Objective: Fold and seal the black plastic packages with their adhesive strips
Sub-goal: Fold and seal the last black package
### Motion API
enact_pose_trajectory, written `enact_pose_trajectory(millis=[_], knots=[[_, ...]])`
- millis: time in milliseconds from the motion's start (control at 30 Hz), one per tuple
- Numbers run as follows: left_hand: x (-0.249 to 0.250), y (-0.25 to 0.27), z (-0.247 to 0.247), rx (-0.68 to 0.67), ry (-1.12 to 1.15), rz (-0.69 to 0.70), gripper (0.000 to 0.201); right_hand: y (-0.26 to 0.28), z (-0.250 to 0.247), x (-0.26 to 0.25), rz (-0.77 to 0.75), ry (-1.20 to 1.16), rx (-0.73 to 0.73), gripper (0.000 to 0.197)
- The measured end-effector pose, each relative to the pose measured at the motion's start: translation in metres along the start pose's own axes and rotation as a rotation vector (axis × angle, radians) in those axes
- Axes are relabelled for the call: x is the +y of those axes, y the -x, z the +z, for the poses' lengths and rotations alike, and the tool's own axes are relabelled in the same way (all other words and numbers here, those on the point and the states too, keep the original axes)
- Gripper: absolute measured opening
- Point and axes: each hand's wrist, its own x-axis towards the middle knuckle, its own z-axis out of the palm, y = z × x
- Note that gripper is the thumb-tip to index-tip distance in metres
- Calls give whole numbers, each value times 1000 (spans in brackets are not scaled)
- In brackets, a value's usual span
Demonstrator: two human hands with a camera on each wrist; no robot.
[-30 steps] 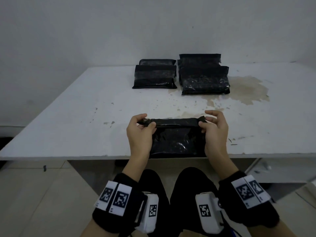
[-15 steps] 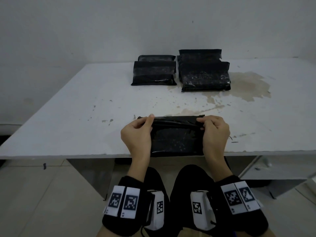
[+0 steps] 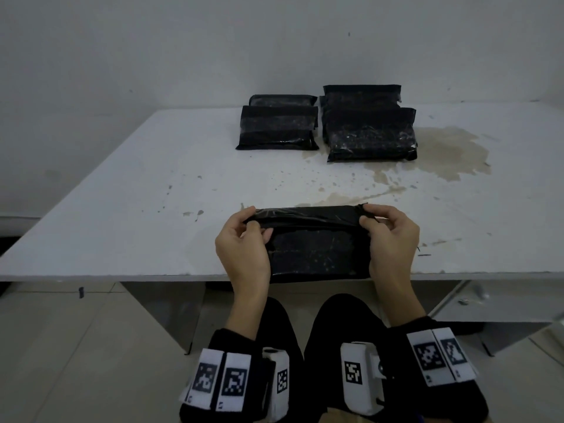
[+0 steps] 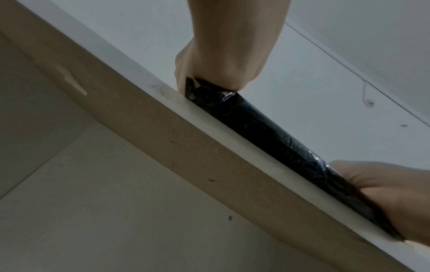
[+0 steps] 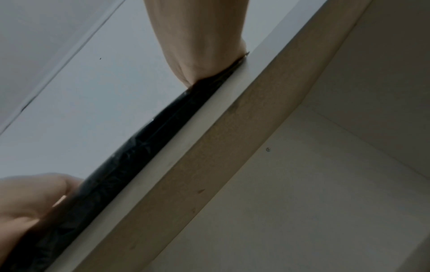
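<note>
A black plastic package (image 3: 317, 254) lies at the near edge of the white table (image 3: 152, 209). Its far flap (image 3: 305, 217) is folded over towards me as a glossy band. My left hand (image 3: 254, 225) pinches the flap's left end and my right hand (image 3: 367, 216) pinches its right end. In the left wrist view the left hand (image 4: 221, 55) sits on the package's (image 4: 279, 143) end, with the right hand (image 4: 384, 193) at the other end. The right wrist view shows the right hand (image 5: 204, 46) on the package (image 5: 139, 156) and the left hand (image 5: 28, 202) low left.
Two stacks of black packages stand at the back of the table, a smaller left stack (image 3: 277, 129) and a bigger right stack (image 3: 369, 129). A brown stain (image 3: 442, 154) spreads beside the right stack. A drawer unit (image 3: 476, 300) sits under the table on the right.
Both hands have brought the flap from the package's far edge over towards me, still pinching its two ends. The package has stayed at the table's near edge.
</note>
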Motion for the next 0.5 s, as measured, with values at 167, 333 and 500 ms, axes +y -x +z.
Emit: enact_pose_trajectory(millis=[167,333,500], knots=[[1,-7,-4,1,-301,138,24,-2,0,1,16,-15,-37,24],[6,-15,-9,-60,-601,221,10,-2,-1,0,-3,38,-51,28],[12,-26,-17,-302,-902,495,47,3,2,-7,-289,314,-118,30]])
